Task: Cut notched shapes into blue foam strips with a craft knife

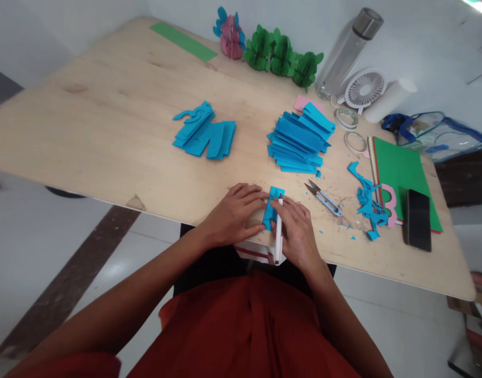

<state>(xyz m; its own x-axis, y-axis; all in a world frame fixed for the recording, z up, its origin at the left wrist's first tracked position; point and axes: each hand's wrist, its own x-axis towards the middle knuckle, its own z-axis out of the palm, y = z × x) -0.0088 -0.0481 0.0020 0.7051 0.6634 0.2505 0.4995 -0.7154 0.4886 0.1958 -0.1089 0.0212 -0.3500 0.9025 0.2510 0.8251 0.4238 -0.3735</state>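
In the head view, a narrow folded strip of bright blue paper is seen lying close to the near edge of the pale wooden table, between the two hands. The left hand is spread flat, nothing being gripped in it, with its fingertips and thumb set along the left side of the strip. A slim white pen is held in the right hand, its dark end pointed toward the far edge and its other end reaching the near edge; how each finger is closed around it cannot be told. The strip's right side is touched by fingers of the same hand.

Just right of the right hand, a pair of small snips with pale blue handles is left with its blades apart. Curled blue paper scraps are strewn farther toward the right edge, beside a stack of coloured sheets with green on top. A fanned pile of blue paper pieces is placed beyond the hands, toward the far edge.

If the left fingertips were lifted, the folds might be sprung open or the strip skewed. A stray mark could be caused by the pen's dark end being tipped onto the paper. The right hand could be nicked if it were slid sideways into the blades.
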